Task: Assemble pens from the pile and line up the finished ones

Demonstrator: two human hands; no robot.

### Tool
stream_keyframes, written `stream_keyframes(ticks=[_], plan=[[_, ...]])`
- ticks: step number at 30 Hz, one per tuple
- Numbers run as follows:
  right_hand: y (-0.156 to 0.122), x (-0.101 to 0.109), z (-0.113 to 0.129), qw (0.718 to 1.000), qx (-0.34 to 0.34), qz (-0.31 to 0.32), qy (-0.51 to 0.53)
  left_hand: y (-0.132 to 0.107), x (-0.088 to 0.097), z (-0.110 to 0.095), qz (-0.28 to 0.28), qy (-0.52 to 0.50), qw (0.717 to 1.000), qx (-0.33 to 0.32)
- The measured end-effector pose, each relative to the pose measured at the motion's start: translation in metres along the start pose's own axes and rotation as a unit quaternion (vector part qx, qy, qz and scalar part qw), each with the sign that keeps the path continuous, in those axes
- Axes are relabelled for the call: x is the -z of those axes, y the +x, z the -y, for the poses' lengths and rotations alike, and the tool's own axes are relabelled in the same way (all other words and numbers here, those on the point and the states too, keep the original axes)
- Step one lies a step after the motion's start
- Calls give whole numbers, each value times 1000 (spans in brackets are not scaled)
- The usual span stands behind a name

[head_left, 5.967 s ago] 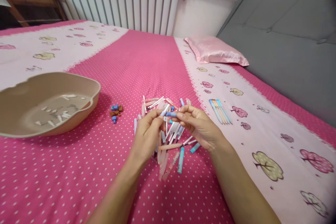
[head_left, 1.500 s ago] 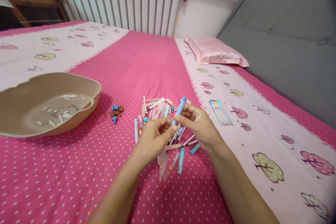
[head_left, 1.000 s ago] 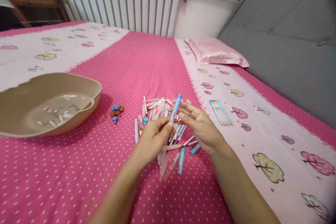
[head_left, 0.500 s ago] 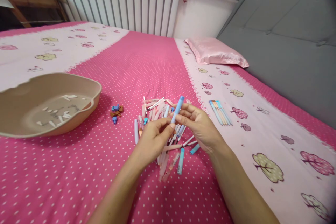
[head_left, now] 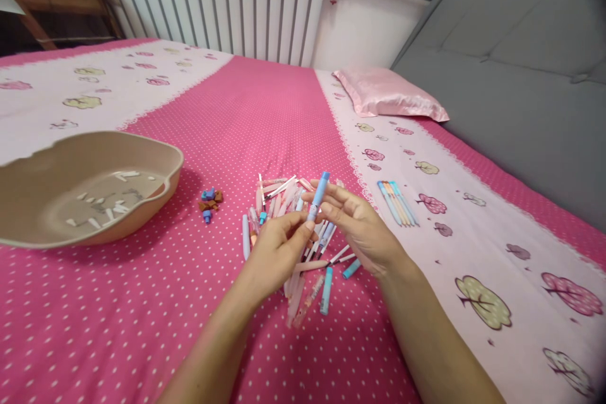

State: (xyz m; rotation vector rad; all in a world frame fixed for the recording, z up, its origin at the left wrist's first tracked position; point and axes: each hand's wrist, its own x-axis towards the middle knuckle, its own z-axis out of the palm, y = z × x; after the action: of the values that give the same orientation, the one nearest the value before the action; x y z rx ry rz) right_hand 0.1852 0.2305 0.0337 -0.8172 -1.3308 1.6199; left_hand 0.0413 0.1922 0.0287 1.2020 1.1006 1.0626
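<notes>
My left hand (head_left: 284, 246) pinches the lower end of a light-blue pen barrel (head_left: 319, 194), which stands tilted with its darker blue end up. A small print shows on its side. My right hand (head_left: 357, 224) is beside it, its fingers apart and reaching behind the barrel, the thumb just off its right side. Under both hands lies a loose heap of pen parts: pink barrels (head_left: 284, 199), thin white refills (head_left: 339, 254) and a turquoise tube (head_left: 326, 291). My hands hide part of the heap.
To the left stands a beige basin (head_left: 132, 221) with several small white pieces inside. Small blue and brown parts (head_left: 208, 202) lie beside it. A row of pens (head_left: 398, 203) lies at right. Farther back are a pink pillow (head_left: 391, 93) and a grey headboard (head_left: 511, 69).
The pen barrel has shifted slightly left and the print on it now shows. My right thumb and fingers have loosened from it. My left hand has stayed nearly still.
</notes>
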Motion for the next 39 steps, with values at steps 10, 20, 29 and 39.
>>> stream_keyframes(ticks=[10, 20, 29, 39], plan=[[2, -1, -2, 1000, -15, -8, -3, -1, 1, 0, 5, 1, 1000, 6], [1, 0, -2, 999, -20, -41, -18, -1, 1, 2, 28, -61, 997, 42], [0, 1, 1, 1000, -25, 6, 9, -2, 1, 2, 16, -29, 999, 10], [2, 2, -5, 1000, -7, -23, -15, -1, 1, 3, 34, -26, 999, 24]])
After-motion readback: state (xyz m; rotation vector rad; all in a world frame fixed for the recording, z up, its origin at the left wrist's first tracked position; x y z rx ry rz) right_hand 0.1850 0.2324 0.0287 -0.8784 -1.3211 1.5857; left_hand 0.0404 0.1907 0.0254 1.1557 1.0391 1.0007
